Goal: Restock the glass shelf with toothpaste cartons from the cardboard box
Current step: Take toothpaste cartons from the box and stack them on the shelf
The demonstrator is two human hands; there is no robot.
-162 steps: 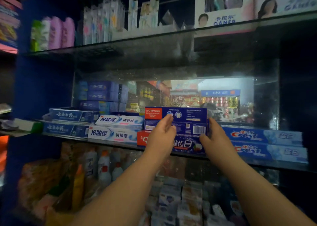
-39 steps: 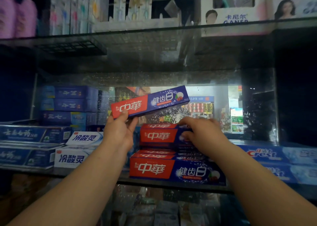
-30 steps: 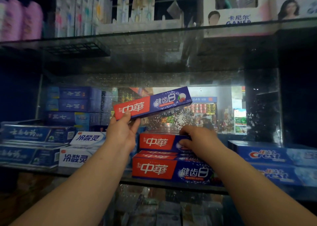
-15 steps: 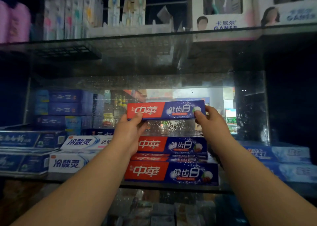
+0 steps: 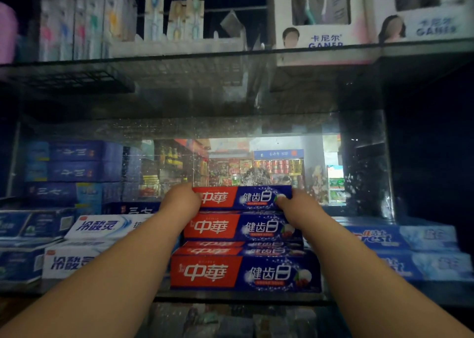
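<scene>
A dim shop display, with a glass shelf running left to right across the lower part of the view. Nearest, two bare forearms reach up from 7 and 5 o'clock. On the shelf's front edge at the centre stands a stack of red-and-blue toothpaste cartons, each lying flat with its printed face outward.

The top toothpaste carton sits at the head of that stack. Its long axis is level and parallel to the shelf edge, with the red end toward 9 o'clock and the blue end toward 3 o'clock. The left hand is curled round its red end, and the right hand pinches its blue end, a fingertip on the front face. Whether the carton's weight is fully down on the one below I cannot tell.

At 9 o'clock of the stack, just beside it, lie white toothpaste cartons. At 3 o'clock are blue Crest cartons. Farther back at 10 o'clock are stacked dark blue cartons. Behind everything a spotted back pane shows bright shop goods. At 12 o'clock the upper shelf carries toothbrush packs and GANER boxes.
</scene>
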